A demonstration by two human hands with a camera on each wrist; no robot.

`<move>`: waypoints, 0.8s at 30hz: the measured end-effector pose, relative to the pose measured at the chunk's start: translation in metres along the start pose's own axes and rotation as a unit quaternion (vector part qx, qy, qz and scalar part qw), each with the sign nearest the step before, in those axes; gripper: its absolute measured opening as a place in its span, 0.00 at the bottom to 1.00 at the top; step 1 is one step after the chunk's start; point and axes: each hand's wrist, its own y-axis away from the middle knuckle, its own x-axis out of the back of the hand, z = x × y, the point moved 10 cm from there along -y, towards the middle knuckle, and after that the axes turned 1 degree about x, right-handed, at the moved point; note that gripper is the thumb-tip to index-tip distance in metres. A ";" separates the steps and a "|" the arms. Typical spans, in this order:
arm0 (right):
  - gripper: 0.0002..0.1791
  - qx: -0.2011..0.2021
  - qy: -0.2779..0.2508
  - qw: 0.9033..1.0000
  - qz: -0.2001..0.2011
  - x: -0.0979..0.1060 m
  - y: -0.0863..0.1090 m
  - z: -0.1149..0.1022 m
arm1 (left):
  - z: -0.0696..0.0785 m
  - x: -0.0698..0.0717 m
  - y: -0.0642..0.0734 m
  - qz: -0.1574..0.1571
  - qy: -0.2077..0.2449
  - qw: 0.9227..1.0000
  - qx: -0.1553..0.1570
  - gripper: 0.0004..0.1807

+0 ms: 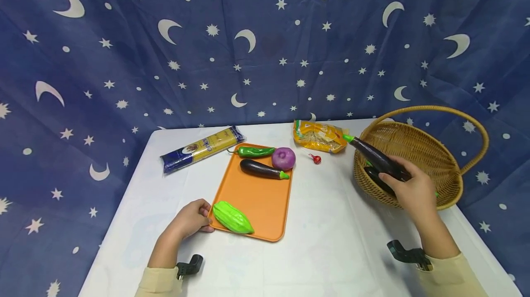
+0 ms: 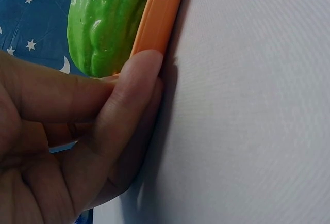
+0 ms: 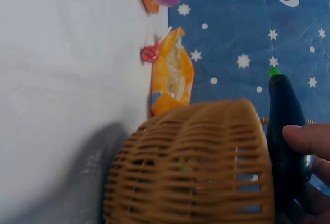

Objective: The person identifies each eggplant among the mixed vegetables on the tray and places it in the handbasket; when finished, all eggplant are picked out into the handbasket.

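My right hand (image 1: 416,193) grips a dark purple eggplant (image 1: 372,153) by its thick end, its green stem pointing up and left. The eggplant is over the wicker basket (image 1: 414,140); another dark, shiny vegetable (image 1: 376,178) lies inside, partly hidden. At the near left corner of the orange tray (image 1: 265,200), my left hand (image 1: 191,218) pinches the rim between thumb and fingers, plain in the left wrist view. Beside those fingers, a ridged bright green fruit (image 2: 111,22) lies on the tray. A green pepper (image 1: 256,152), a second eggplant (image 1: 262,169) and a purple onion (image 1: 283,158) lie at its far end.
A blue and yellow pasta packet (image 1: 203,148) lies behind the tray to the left. Between tray and basket are an orange food bag (image 1: 319,136) and a small red item (image 1: 316,159). The basket's tall handle (image 1: 482,138) arches over it. A starry blue curtain (image 1: 265,48) hangs behind the table.
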 end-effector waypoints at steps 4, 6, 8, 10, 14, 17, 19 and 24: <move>0.33 -0.009 0.008 1.000 0.003 0.005 0.002 0.009 | 0.000 0.000 0.000 -0.002 0.007 1.000 -0.003 0.17; 0.33 -0.015 0.016 1.000 0.003 0.007 0.003 0.014 | 0.000 -0.001 0.000 -0.003 0.011 1.000 -0.004 0.17; 0.34 -0.022 0.022 1.000 0.003 0.010 0.004 0.017 | 0.001 -0.001 0.000 -0.003 0.015 1.000 -0.004 0.17; 0.34 -0.027 0.025 0.999 0.004 0.012 0.005 0.021 | 0.001 -0.001 0.000 -0.004 0.014 1.000 -0.004 0.17; 0.34 -0.037 0.026 0.999 0.002 0.016 0.006 0.027 | 0.001 -0.001 0.001 -0.003 0.012 1.000 -0.003 0.17; 0.35 -0.041 0.035 0.999 0.004 0.020 0.007 0.032 | 0.002 -0.001 0.001 -0.003 0.014 1.000 -0.003 0.17; 0.35 -0.045 0.042 0.998 0.008 0.025 0.007 0.036 | 0.002 -0.001 0.001 -0.003 0.013 1.000 -0.004 0.17; 0.35 -0.057 0.061 0.996 0.014 0.035 0.006 0.047 | 0.002 -0.001 0.001 -0.003 0.011 1.000 -0.004 0.17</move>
